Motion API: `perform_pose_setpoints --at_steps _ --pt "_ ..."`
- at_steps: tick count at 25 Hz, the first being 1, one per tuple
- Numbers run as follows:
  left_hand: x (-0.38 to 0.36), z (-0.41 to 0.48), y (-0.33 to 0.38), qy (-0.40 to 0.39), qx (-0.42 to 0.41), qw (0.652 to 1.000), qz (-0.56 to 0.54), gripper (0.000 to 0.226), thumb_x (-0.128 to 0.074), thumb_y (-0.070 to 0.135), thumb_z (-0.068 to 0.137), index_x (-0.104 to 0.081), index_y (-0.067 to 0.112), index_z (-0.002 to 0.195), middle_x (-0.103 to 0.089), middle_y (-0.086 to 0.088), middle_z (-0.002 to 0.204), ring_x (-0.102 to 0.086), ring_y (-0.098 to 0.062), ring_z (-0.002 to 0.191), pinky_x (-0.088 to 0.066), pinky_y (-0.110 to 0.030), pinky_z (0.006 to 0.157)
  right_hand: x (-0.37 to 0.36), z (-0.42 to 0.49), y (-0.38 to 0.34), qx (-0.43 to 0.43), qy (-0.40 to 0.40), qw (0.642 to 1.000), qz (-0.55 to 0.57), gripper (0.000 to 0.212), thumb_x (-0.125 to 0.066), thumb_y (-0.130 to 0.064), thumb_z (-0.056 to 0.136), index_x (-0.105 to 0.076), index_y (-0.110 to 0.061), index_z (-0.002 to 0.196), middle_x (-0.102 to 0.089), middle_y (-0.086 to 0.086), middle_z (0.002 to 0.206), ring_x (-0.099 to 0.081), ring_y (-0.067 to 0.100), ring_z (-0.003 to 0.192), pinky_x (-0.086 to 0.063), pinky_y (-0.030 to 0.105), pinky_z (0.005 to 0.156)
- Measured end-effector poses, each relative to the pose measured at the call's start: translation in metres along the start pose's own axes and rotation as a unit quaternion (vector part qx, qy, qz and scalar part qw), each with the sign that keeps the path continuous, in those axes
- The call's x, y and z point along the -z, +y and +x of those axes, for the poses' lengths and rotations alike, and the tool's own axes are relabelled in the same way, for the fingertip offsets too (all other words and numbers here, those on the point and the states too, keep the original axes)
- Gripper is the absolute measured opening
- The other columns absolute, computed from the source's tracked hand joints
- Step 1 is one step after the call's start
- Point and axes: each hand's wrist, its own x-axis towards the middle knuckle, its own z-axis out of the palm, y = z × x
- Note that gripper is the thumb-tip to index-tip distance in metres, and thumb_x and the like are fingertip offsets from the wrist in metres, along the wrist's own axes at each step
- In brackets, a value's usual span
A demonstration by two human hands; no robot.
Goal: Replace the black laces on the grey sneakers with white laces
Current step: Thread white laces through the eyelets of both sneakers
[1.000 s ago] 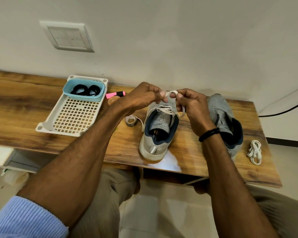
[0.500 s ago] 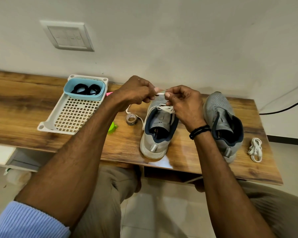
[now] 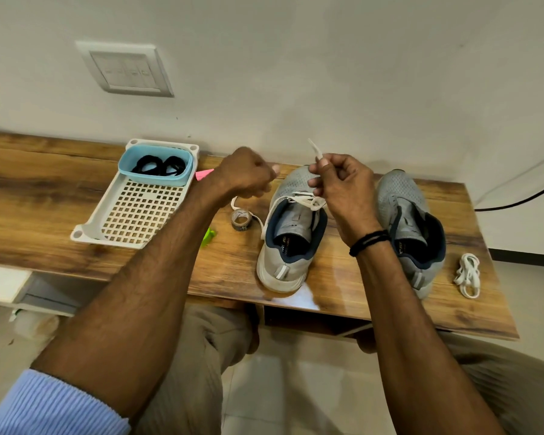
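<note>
The 2 hands have just come apart. 0.5 s ago they met fingertip to fingertip above the left sneaker (image 3: 288, 237), passing the white lace (image 3: 305, 200) between them. Now the left hand (image 3: 245, 175) has swung away to the left of that sneaker. It is blurred with motion, its fingers curled into a fist around 1 strand of the lace. That strand trails down from under the hand and back to the sneaker's left side.

The right hand (image 3: 339, 183) is above the sneaker's toe end, pinching the other strand between thumb and fingertips. The lace tip sticks up past the fingers.

This looks like a tightening pull. The crossing at the sneaker's throat is being drawn snug before the ends go to the next holes. Only that crossing shows beside the right hand, so how many rows are done cannot be told.

The left sneaker stands on the counter (image 3: 44, 196), toe toward the wall. The right sneaker (image 3: 412, 221) is just right of it and carries no white lace yet. A spare white lace bundle (image 3: 468, 274) lies further right.

Well left of the left sneaker, 2 black laces (image 3: 161, 166) sit coiled in a blue tub (image 3: 154, 181), so the removal appears finished. Roughly half the relacing remains.
</note>
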Motion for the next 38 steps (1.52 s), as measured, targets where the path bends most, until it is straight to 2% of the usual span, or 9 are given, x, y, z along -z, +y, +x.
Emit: perform_pose_setpoints --at_steps 5,9,16,22,25,27,30,34,38 --pt "-0.008 0.015 -0.032 0.066 0.092 0.957 0.268 0.016 -0.061 0.018 0.093 -0.062 0.003 0.1 -0.064 -0.013 0.096 -0.059 -0.027 0.083 -0.042 -0.033 0.067 0.003 0.005 -0.016 0.026 0.037 0.992 0.116 0.019 -0.056 -0.015 0.1 -0.061 0.001 0.11 -0.07 0.006 0.078 -0.061 0.015 0.059 -0.047 0.025 0.052" --pt "-0.02 0.023 -0.05 0.134 0.095 0.949 0.27 0.045 -0.072 0.036 0.09 -0.062 0.001 0.116 -0.068 -0.018 0.113 -0.063 -0.032 0.107 -0.043 -0.033 0.073 0.003 0.004 -0.014 0.029 0.042 0.995 0.09 0.019 -0.056 -0.016 0.1 -0.062 0.0 0.11 -0.07 0.005 0.077 -0.059 0.014 0.059 -0.046 0.025 0.051" --pt "-0.034 0.034 -0.058 0.122 0.091 0.93 0.335 0.025 -0.066 0.006 0.091 -0.064 0.002 0.115 -0.067 -0.02 0.117 -0.064 -0.034 0.109 -0.052 -0.037 0.079 -0.004 0.0 -0.007 0.008 0.032 0.997 0.067 0.018 -0.056 -0.015 0.1 -0.062 -0.002 0.109 -0.069 0.004 0.077 -0.058 0.012 0.059 -0.047 0.023 0.052" --pt "-0.036 0.033 -0.063 0.121 0.085 0.925 0.35 0.022 -0.065 0.007 0.092 -0.066 0.003 0.114 -0.068 -0.017 0.116 -0.066 -0.031 0.106 -0.054 -0.037 0.079 0.0 -0.001 -0.011 0.018 0.041 0.997 0.061 0.017 -0.056 -0.016 0.1 -0.063 -0.003 0.108 -0.07 0.005 0.078 -0.058 0.013 0.06 -0.047 0.024 0.052" --pt "-0.035 0.033 -0.049 0.13 0.061 0.967 0.212 0.025 -0.058 0.025 0.096 -0.067 0.002 0.098 -0.069 -0.02 0.097 -0.067 -0.034 0.09 -0.051 -0.037 0.069 0.0 0.0 -0.01 0.017 0.047 0.997 0.064 0.016 -0.056 -0.015 0.099 -0.064 -0.003 0.107 -0.069 0.005 0.077 -0.058 0.013 0.058 -0.046 0.024 0.051" --pt "-0.021 0.032 -0.018 0.196 0.014 0.978 -0.076 0.034 -0.046 0.027 0.098 -0.063 0.004 0.078 -0.062 -0.017 0.072 -0.061 -0.029 0.064 -0.043 -0.033 0.06 0.001 0.002 -0.009 0.016 0.056 0.996 0.065 0.015 -0.056 -0.014 0.099 -0.064 -0.003 0.107 -0.069 0.004 0.075 -0.057 0.012 0.057 -0.046 0.025 0.05" --pt "0.001 0.019 0.023 0.301 -0.03 0.859 -0.413 0.019 -0.041 0.014 0.098 -0.054 0.009 0.084 -0.06 -0.01 0.074 -0.068 -0.027 0.06 -0.055 -0.034 0.058 0.003 0.004 -0.009 0.019 0.068 0.995 0.069 0.016 -0.057 -0.016 0.099 -0.064 -0.003 0.105 -0.069 0.003 0.075 -0.057 0.013 0.056 -0.045 0.025 0.05" --pt "-0.009 0.004 0.02 0.24 -0.007 0.929 -0.281 0.013 -0.053 0.008 0.095 -0.064 0.014 0.093 -0.068 -0.001 0.086 -0.069 -0.019 0.072 -0.058 -0.032 0.068 0.005 0.002 -0.009 0.015 0.068 0.996 0.049 0.017 -0.064 -0.028 0.096 -0.065 -0.013 0.089 -0.069 0.001 0.074 -0.054 0.012 0.054 -0.043 0.022 0.048" --pt "-0.007 0.003 0.021 0.15 0.051 0.942 -0.297 0.017 -0.055 0.004 0.091 -0.066 0.014 0.082 -0.07 -0.007 0.088 -0.062 -0.019 0.075 -0.052 -0.03 0.068 0.01 0.004 -0.005 0.002 0.073 0.997 0.029 0.018 -0.065 -0.03 0.095 -0.065 -0.013 0.09 -0.07 0.001 0.076 -0.058 0.012 0.057 -0.046 0.026 0.053"
